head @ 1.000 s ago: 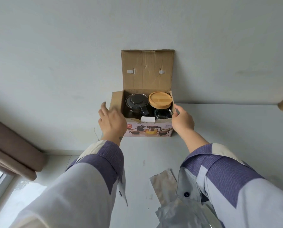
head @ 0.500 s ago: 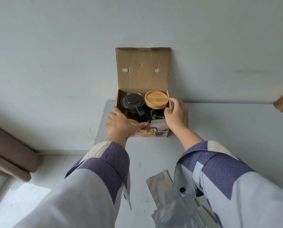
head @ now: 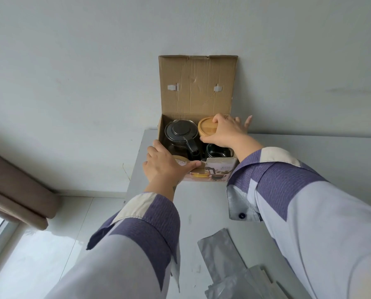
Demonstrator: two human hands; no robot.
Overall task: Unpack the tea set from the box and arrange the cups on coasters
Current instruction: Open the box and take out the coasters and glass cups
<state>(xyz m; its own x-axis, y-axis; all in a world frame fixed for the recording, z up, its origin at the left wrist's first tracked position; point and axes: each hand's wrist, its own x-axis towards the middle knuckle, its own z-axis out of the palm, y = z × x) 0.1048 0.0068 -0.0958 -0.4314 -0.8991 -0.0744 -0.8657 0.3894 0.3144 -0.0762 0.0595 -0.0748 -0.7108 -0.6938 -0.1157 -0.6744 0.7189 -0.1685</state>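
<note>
An open cardboard box (head: 218, 172) stands at the table's far left corner, its lid (head: 196, 85) leaning up against the wall. Inside sit a glass teapot with a dark lid (head: 180, 132), a round wooden coaster stack (head: 206, 128) and dark glass cups (head: 218, 151). My right hand (head: 225, 130) reaches into the box and grips the wooden coasters from above, thumb at their near edge. My left hand (head: 165, 165) holds the box's front left corner, thumb along its front rim.
The white table (head: 201, 212) ends just left of the box, with tiled floor below. Crumpled silver foil bags (head: 230, 262) lie near the front. A brown curtain (head: 14, 190) hangs at the left. The wall stands directly behind the box.
My right hand moved from the box's right rim onto the wooden coasters. My left hand went from the left flap to grip the front left corner.
</note>
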